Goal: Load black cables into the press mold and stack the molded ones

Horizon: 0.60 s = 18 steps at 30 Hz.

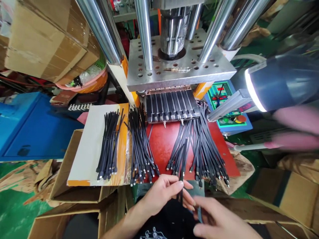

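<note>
My left hand is closed on a short flat black cable, pinched between thumb and fingers at the red table's front edge. The cable's far end points up toward the press, and its near end hangs below the fingers. Beside it on the right, my right hand is slightly blurred, its thumb apart from the curled fingers and nothing visible in them. Bundles of similar black cables with plug ends lie ahead: a left bundle, a middle bundle and a right bundle. Another bundle rests on a white board.
A steel press plate on shiny columns stands above a slotted black mould at the back of the red table. At right are a control box and a lamp. Cardboard boxes flank the table.
</note>
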Motion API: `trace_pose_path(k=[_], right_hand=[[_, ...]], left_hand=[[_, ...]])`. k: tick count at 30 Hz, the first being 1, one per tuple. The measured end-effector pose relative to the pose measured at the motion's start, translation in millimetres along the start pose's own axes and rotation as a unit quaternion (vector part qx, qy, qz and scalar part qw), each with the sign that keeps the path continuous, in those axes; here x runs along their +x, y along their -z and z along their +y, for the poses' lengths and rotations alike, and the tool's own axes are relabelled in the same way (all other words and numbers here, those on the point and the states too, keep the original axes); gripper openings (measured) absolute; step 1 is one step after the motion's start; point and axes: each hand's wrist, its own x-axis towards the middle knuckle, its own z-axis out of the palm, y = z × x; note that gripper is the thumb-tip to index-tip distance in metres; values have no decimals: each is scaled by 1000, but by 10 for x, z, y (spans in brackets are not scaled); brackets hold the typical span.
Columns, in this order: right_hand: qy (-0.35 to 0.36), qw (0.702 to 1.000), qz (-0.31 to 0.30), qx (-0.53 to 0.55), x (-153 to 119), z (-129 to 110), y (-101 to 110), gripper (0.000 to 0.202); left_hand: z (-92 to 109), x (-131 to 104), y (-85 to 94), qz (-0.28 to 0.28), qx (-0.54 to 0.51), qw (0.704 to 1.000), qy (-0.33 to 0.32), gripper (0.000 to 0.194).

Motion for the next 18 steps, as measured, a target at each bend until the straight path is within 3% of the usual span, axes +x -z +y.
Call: trace_pose_path(k=[2,5,8,13,15,18], right_hand=[[41,994,68,81,181,-178,92,55],[101,967,160,170,485,-454,21,54],[150,956,187,167,653,-624,-128,50],[276,940,193,49,659,-699,-238,33],[307,930,204,10,663,-705,-261,28],[360,896,258,-28,688,-712,-271,19]], left_hand=[[-12,-86,-55,5,58,998,-19,61],[18,-242,-108,38,143,989,-8,55],[162,-356,-77,81,249,965,-24,44],[720,-290,13,179,375,878,-239,42],[941,-227,11,166,402,849,-298,28],[1117,-188,-14,129,425,836,-322,27]])
